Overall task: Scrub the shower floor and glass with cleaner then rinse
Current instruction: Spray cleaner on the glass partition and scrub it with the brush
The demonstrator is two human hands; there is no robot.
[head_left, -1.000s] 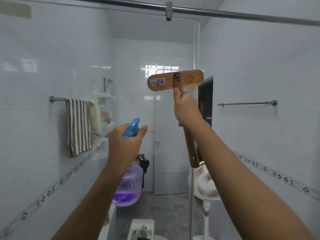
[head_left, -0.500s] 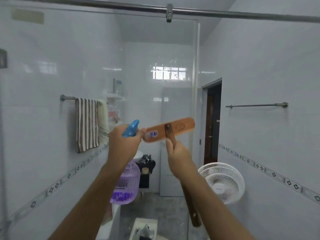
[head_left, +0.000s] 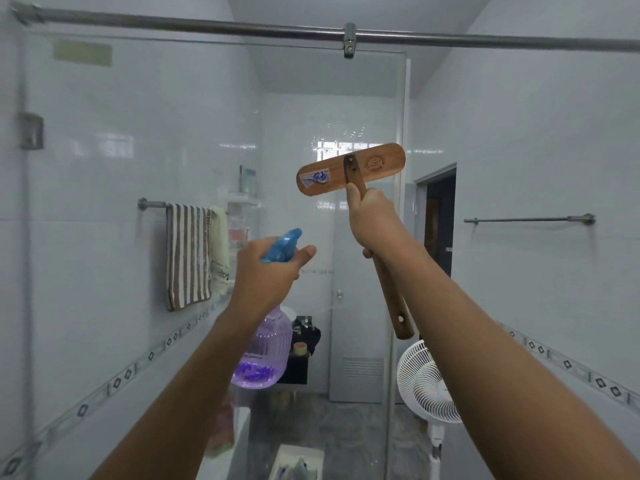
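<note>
My right hand [head_left: 374,220] grips the handle of a wooden scrub brush [head_left: 349,168] just under its wide head, which is raised against the shower glass panel [head_left: 173,116], back side facing me. My left hand [head_left: 268,271] holds a spray bottle [head_left: 266,348] with a blue trigger head and purple liquid in its clear body, pointed at the glass at chest height, left of the brush. The brush's bristles are hidden behind the wooden head.
A steel rail [head_left: 485,39] runs across the top of the glass. Beyond it hang a striped towel [head_left: 188,254] on a bar, a white fan [head_left: 426,382] on the floor at right, a dark doorway [head_left: 438,216] and a second bar [head_left: 530,220].
The brush, which had dropped to the level of the spray bottle half a second ago, has swept back up and right along the glass. My left hand with the bottle stays about level.
</note>
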